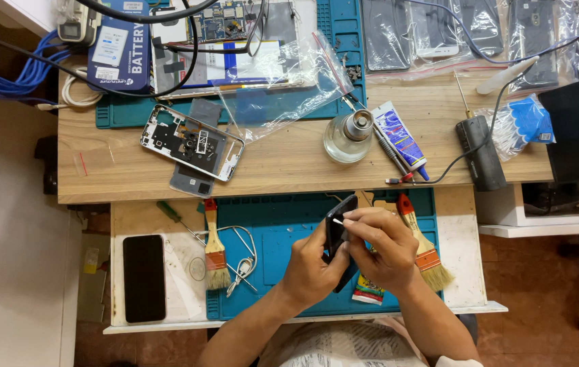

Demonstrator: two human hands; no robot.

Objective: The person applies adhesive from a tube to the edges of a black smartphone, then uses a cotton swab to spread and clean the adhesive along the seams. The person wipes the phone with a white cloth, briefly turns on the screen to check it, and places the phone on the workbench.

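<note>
Dark phone part (339,224) in left hand (311,266); right hand (384,246) presses swab (338,221) (white tip).

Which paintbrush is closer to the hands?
The brush on the right, lying right beside the right hand. The other brush lies further off, left of the left hand, by the wire loops.

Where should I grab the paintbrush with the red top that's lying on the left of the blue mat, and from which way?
Probably best to grab the brush by its wooden handle, in the middle between the red tip and the metal band. Come straight down from above and pinch its two long sides. It lies flat, bristles toward the person, with wire tweezers close on its right, so above looks like the freest way in.
</note>
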